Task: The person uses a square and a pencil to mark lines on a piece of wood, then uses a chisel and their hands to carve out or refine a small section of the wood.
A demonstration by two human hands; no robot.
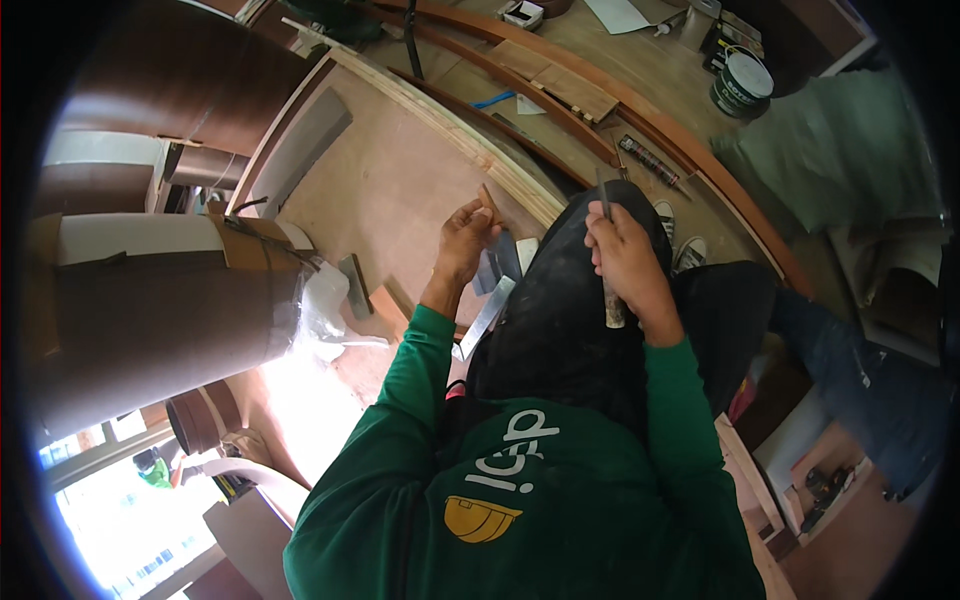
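Observation:
My left hand (463, 240) has its fingers closed on a small strip of reddish-brown wood (489, 200), which sticks up past the fingertips. My right hand (628, 258) is wrapped round a long thin tool (614, 308) with a dark narrow blade and a worn, pale-ended handle. Its blade points away from me; whether it is a file or a chisel I cannot tell. The tool is over my dark trouser leg, apart from the wood strip. Below my left hand, a shiny metal strip (486, 318) lies beside my thigh, close to a grey-blue flat piece (497, 264).
A wooden-edged panel (400, 160) spreads out at the left, with offcuts (390, 308) on it. Large rolls (170, 300) stand further left. Curved wooden strips (560, 110), a cartridge tube (650, 160) and a lidded bucket (742, 85) occupy the far right.

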